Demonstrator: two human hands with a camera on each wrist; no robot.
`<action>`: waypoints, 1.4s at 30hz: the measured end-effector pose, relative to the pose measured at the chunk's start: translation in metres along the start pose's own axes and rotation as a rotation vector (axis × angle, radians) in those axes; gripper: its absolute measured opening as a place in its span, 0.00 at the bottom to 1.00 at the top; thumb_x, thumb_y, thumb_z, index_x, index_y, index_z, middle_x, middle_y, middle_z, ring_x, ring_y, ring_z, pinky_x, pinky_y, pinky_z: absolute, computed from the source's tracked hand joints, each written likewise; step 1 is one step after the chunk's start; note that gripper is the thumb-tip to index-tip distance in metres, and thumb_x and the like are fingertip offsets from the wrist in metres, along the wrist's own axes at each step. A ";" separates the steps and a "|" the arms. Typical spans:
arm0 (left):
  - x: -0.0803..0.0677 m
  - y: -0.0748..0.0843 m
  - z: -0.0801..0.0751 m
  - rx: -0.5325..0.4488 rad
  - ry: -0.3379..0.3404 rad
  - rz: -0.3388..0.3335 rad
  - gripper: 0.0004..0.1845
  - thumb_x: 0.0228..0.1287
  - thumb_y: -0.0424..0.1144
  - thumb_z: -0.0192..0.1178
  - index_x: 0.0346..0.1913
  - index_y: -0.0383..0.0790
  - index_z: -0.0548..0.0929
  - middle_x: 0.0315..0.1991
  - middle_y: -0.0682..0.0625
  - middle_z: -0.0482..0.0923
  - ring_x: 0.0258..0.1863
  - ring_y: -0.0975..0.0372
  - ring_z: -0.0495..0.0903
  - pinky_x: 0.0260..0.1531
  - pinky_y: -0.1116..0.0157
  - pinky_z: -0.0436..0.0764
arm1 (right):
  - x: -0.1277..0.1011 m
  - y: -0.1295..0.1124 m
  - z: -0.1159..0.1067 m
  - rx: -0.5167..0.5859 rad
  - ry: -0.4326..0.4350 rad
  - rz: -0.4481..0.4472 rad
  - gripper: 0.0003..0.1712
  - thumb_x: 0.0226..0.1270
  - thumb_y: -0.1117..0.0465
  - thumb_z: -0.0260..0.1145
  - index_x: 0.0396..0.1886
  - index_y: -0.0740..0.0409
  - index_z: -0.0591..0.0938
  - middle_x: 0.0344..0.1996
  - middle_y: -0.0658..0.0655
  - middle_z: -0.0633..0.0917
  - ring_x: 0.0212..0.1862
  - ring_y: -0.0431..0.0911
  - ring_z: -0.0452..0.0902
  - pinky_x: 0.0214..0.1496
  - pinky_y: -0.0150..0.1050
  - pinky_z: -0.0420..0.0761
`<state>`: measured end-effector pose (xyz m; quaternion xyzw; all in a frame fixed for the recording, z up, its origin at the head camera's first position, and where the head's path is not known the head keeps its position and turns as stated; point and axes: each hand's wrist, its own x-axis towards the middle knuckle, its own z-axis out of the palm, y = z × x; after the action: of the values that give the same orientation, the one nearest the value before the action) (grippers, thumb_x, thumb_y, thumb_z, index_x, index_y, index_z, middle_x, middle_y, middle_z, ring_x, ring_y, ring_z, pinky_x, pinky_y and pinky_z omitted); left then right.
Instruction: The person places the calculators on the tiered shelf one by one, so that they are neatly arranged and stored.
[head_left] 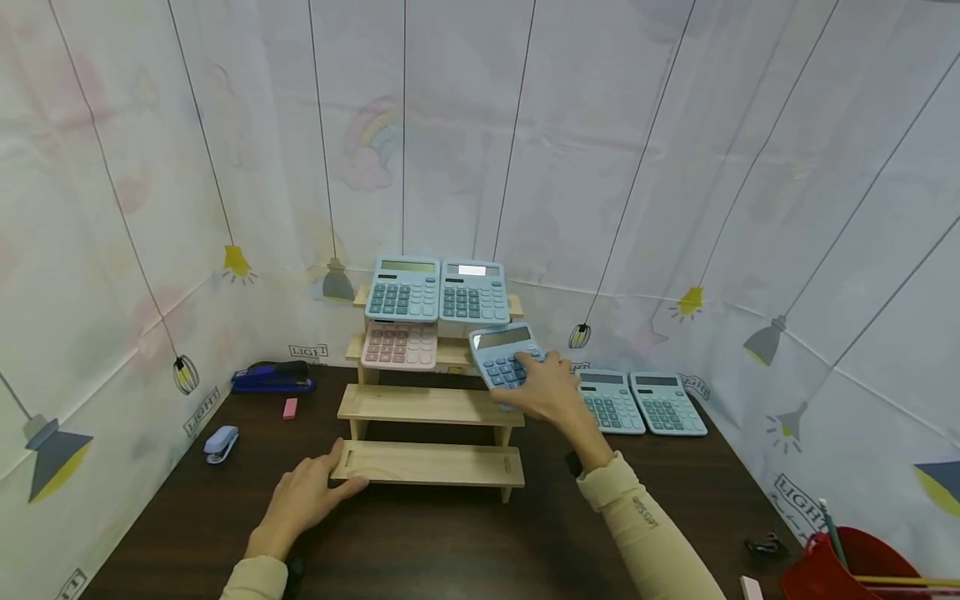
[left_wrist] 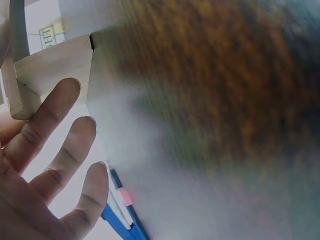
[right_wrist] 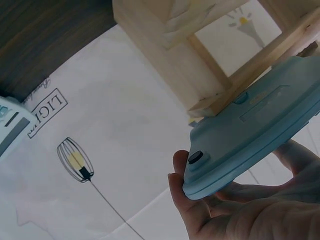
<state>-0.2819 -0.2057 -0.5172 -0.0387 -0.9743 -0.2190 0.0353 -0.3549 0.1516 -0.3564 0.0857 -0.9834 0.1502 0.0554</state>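
Note:
A wooden stepped rack (head_left: 427, 404) stands on the dark table (head_left: 450, 542). Two blue calculators (head_left: 405, 288) (head_left: 473, 292) lean on its top step and a pink calculator (head_left: 400, 345) on the step below. My right hand (head_left: 551, 392) grips a blue calculator (head_left: 504, 356) at the right end of the rack, beside the pink one; its underside (right_wrist: 255, 130) shows in the right wrist view. My left hand (head_left: 303, 496) rests with straight fingers (left_wrist: 55, 130) against the left end of the lowest step (head_left: 427, 463).
Two more blue calculators (head_left: 611, 402) (head_left: 666, 403) lie flat at the back right. A blue stapler (head_left: 272, 377), a pink eraser (head_left: 289, 407) and a small pale stapler (head_left: 221, 443) lie at the left. A red container (head_left: 847, 567) with pencils sits at the front right corner.

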 end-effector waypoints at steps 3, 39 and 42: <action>0.000 0.000 0.000 -0.003 0.005 0.000 0.54 0.59 0.75 0.55 0.76 0.36 0.64 0.60 0.33 0.80 0.51 0.41 0.82 0.49 0.39 0.78 | 0.002 -0.007 0.003 -0.007 0.004 -0.010 0.51 0.54 0.30 0.67 0.74 0.50 0.70 0.67 0.80 0.65 0.66 0.74 0.63 0.59 0.75 0.65; 0.001 0.000 0.001 -0.010 0.002 -0.005 0.53 0.59 0.73 0.58 0.76 0.36 0.65 0.57 0.33 0.82 0.38 0.54 0.82 0.35 0.50 0.79 | 0.023 -0.035 0.030 0.032 0.013 -0.062 0.60 0.49 0.24 0.69 0.78 0.46 0.64 0.70 0.76 0.62 0.64 0.65 0.58 0.65 0.60 0.66; 0.002 0.000 0.001 -0.011 0.003 -0.005 0.54 0.59 0.74 0.57 0.76 0.36 0.64 0.57 0.33 0.82 0.38 0.53 0.82 0.36 0.50 0.79 | 0.025 -0.034 0.032 0.048 0.044 -0.064 0.60 0.48 0.23 0.69 0.78 0.46 0.65 0.69 0.75 0.63 0.63 0.63 0.58 0.63 0.59 0.67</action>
<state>-0.2838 -0.2052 -0.5182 -0.0359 -0.9731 -0.2245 0.0359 -0.3752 0.1057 -0.3738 0.1150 -0.9748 0.1736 0.0795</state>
